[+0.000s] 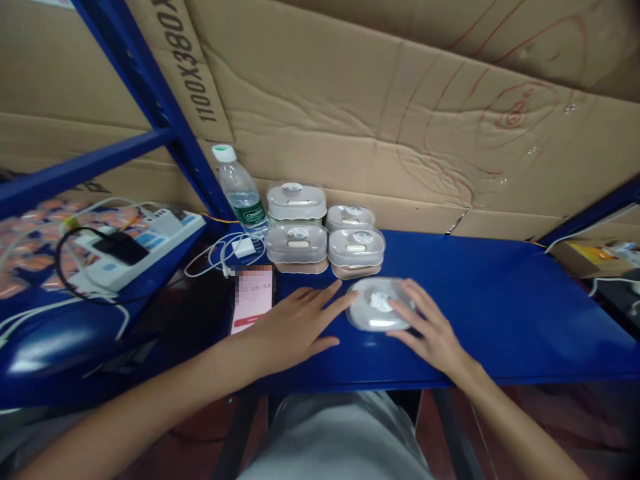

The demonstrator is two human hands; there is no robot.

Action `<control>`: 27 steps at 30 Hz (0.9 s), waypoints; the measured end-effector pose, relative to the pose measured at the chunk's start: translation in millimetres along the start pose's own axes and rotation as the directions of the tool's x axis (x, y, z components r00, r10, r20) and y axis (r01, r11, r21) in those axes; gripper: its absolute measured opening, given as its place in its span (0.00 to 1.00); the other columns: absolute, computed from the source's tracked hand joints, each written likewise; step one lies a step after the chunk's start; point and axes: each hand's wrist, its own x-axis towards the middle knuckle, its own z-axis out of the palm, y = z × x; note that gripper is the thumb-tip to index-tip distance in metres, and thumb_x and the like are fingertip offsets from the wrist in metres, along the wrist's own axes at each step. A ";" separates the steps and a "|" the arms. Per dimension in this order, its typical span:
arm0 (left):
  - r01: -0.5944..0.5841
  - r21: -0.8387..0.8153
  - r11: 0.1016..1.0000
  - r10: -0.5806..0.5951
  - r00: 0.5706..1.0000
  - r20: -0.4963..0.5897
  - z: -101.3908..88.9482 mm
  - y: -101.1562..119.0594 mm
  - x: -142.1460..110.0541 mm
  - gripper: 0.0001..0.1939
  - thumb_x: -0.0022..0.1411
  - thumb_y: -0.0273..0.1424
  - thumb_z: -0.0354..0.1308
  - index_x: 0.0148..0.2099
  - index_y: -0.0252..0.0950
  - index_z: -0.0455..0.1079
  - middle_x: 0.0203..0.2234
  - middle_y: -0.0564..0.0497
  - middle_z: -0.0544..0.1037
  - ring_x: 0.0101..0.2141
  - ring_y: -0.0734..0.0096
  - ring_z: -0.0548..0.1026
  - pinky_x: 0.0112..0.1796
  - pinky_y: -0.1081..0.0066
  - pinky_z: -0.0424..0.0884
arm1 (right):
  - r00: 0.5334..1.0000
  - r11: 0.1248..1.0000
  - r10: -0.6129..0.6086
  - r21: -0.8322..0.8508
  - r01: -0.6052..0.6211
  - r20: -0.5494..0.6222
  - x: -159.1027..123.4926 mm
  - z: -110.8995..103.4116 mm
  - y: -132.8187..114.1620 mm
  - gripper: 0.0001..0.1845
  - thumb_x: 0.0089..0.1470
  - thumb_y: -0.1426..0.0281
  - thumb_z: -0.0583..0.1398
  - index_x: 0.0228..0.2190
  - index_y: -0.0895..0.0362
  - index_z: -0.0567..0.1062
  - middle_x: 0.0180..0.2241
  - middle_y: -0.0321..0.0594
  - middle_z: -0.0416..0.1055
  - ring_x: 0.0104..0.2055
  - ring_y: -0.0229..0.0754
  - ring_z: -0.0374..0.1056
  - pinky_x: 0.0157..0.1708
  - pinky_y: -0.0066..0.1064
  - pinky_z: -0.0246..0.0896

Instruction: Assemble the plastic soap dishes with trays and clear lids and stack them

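A small clear plastic lidded box (373, 319) lies on the blue shelf (500, 300) in front of me. My left hand (295, 323) rests flat on the shelf with fingers spread, its fingertips touching the box's left side. My right hand (427, 327) lies over the box's right side, fingers stretched across the lid near its round white label. Neither hand grips anything. Behind the box stand several more lidded boxes (325, 243), stacked in pairs.
A water bottle (241, 190) stands at the back left by the blue upright. A phone (253, 299) lies left of my left hand, with a white charger and cables (235, 252) behind it. A white power strip (135, 250) sits further left. Cardboard (400, 120) lines the back.
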 end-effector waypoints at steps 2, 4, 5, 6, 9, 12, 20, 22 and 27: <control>0.043 -0.010 0.999 -0.044 0.998 -0.042 -8.5 3.9 -10.9 0.41 0.74 0.36 0.63 0.80 0.48 0.46 0.75 0.36 0.60 0.65 0.41 0.74 0.63 0.44 0.70 | 0.991 0.998 0.030 -0.050 -0.036 -0.127 24.0 -12.6 12.4 0.46 0.62 0.67 0.71 0.74 0.37 0.60 0.76 0.40 0.55 0.75 0.60 0.58 0.71 0.58 0.63; 0.068 -0.041 0.997 -0.070 0.997 -0.033 -6.6 19.3 -21.4 0.41 0.74 0.34 0.63 0.80 0.48 0.48 0.75 0.36 0.60 0.64 0.39 0.74 0.62 0.41 0.71 | 0.976 0.993 0.084 -0.062 -0.099 -0.203 57.2 -21.0 29.8 0.43 0.62 0.64 0.71 0.73 0.38 0.63 0.76 0.40 0.56 0.73 0.59 0.61 0.72 0.56 0.62; 0.059 -0.074 0.996 -0.059 0.998 0.006 -1.2 30.7 -26.3 0.41 0.73 0.34 0.64 0.80 0.48 0.49 0.75 0.35 0.59 0.64 0.39 0.75 0.61 0.41 0.72 | 0.971 0.991 0.108 -0.055 -0.122 -0.211 75.8 -22.4 40.0 0.41 0.62 0.62 0.71 0.72 0.40 0.65 0.75 0.42 0.58 0.73 0.58 0.62 0.72 0.54 0.62; 0.043 -0.116 0.992 -0.039 0.999 0.037 6.6 43.4 -30.6 0.42 0.71 0.35 0.66 0.79 0.45 0.52 0.75 0.33 0.60 0.64 0.37 0.75 0.60 0.41 0.74 | 0.971 0.990 0.125 -0.044 -0.136 -0.203 94.6 -21.6 50.8 0.38 0.63 0.60 0.70 0.71 0.42 0.68 0.74 0.44 0.59 0.73 0.58 0.63 0.72 0.53 0.61; -0.177 -0.314 0.933 0.220 0.970 0.104 35.1 76.8 -38.3 0.31 0.74 0.37 0.63 0.75 0.49 0.63 0.74 0.37 0.62 0.68 0.42 0.71 0.63 0.46 0.73 | 0.979 0.988 0.151 -0.020 -0.155 -0.139 145.8 -7.5 82.9 0.32 0.67 0.55 0.66 0.67 0.50 0.73 0.73 0.49 0.60 0.73 0.58 0.61 0.73 0.53 0.58; -0.102 -0.430 0.897 0.169 0.978 0.119 50.9 86.3 -38.3 0.28 0.74 0.35 0.63 0.73 0.53 0.65 0.76 0.42 0.61 0.70 0.47 0.69 0.64 0.49 0.73 | 0.986 0.991 0.133 0.007 -0.133 -0.098 180.3 16.5 106.2 0.32 0.67 0.52 0.65 0.66 0.52 0.74 0.74 0.51 0.60 0.74 0.59 0.59 0.73 0.56 0.55; 0.263 -0.621 0.739 -0.303 0.952 0.042 59.6 79.2 -21.5 0.25 0.69 0.29 0.65 0.66 0.45 0.71 0.64 0.40 0.76 0.64 0.49 0.74 0.64 0.47 0.71 | 0.994 0.971 0.106 0.213 -0.107 0.017 197.3 52.5 122.4 0.37 0.69 0.51 0.62 0.72 0.48 0.64 0.78 0.49 0.46 0.80 0.58 0.45 0.75 0.60 0.47; 0.267 -0.760 0.593 -0.277 0.953 0.120 57.8 85.4 -9.8 0.17 0.71 0.33 0.65 0.60 0.44 0.76 0.54 0.44 0.82 0.55 0.56 0.80 0.59 0.57 0.75 | 0.993 0.964 0.106 0.239 -0.114 0.048 194.8 50.3 125.3 0.38 0.70 0.51 0.60 0.74 0.47 0.59 0.80 0.49 0.42 0.81 0.58 0.39 0.76 0.61 0.44; 0.279 -0.907 0.316 -0.170 0.957 0.235 31.6 96.8 29.8 0.13 0.77 0.39 0.59 0.56 0.44 0.80 0.48 0.47 0.85 0.49 0.64 0.83 0.52 0.69 0.77 | 0.996 0.959 0.033 0.276 -0.055 0.086 193.1 32.8 129.6 0.38 0.73 0.54 0.57 0.76 0.41 0.51 0.80 0.45 0.39 0.81 0.61 0.39 0.75 0.66 0.42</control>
